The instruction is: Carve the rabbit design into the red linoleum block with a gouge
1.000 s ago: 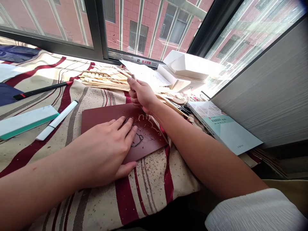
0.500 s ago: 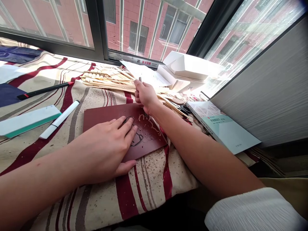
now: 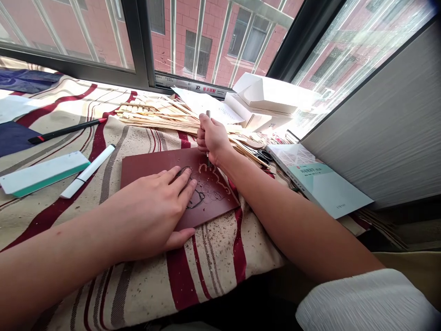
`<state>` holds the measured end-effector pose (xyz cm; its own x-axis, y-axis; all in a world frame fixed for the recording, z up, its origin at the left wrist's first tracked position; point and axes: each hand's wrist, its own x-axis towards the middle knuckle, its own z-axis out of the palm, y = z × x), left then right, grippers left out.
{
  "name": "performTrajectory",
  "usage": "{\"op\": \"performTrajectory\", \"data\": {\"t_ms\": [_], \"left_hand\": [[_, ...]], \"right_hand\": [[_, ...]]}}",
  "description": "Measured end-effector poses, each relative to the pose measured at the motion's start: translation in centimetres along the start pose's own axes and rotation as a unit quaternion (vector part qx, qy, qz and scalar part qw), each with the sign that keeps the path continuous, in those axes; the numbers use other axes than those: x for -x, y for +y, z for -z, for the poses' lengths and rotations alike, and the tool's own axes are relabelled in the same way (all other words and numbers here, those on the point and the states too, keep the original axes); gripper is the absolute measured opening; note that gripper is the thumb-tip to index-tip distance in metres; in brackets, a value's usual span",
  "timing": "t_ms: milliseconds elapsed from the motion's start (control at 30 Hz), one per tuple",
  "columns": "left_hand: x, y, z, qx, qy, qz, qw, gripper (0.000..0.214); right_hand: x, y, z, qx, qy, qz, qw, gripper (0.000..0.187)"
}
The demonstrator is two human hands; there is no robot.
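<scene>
A flat reddish-brown board (image 3: 148, 166) lies on the striped cloth, bearing black drawn outlines and pale carved grooves. Stretched out flat, my left hand (image 3: 156, 209) presses on its left and front part, covering some of the drawing. My right hand (image 3: 214, 140) is wrapped round a thin carving tool (image 3: 208, 113) held nearly upright. The tool's lower end meets the board near the carved wavy line at its far right; the exact tip is hard to make out. Small shavings are scattered over the board and on the cloth in front.
Left of the board lie a white marker (image 3: 87, 172), a white-and-green block (image 3: 46, 172) and a black-and-red pen (image 3: 67, 130). Thin wooden strips (image 3: 155, 115) and a white box (image 3: 265, 99) are by the window. Black-handled scissors (image 3: 264, 156) and a book (image 3: 319, 179) are at right.
My right hand has shifted slightly right, and the carving tool now stands more upright, with more of it showing. My left hand stays in place on the board.
</scene>
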<state>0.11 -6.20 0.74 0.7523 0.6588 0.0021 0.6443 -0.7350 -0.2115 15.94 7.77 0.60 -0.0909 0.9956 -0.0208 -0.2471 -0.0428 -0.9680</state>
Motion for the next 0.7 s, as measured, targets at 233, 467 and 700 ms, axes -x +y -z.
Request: {"op": "performTrajectory", "data": {"t_ms": [233, 467, 700], "left_hand": [[-0.2, 0.0, 0.7, 0.005, -0.057, 0.006, 0.998, 0.087], [0.0, 0.0, 0.3, 0.005, -0.037, 0.002, 0.999, 0.085], [-0.2, 0.5, 2.1, 0.031, -0.109, 0.011, 0.993, 0.088]], "right_hand": [[0.6, -0.5, 0.3, 0.023, -0.311, -0.029, 0.950, 0.046], [-0.1, 0.2, 0.3, -0.010, 0.014, -0.003, 1.000, 0.041], [1.6, -0.6, 0.2, 0.001, -0.157, 0.024, 0.987, 0.049]]}}
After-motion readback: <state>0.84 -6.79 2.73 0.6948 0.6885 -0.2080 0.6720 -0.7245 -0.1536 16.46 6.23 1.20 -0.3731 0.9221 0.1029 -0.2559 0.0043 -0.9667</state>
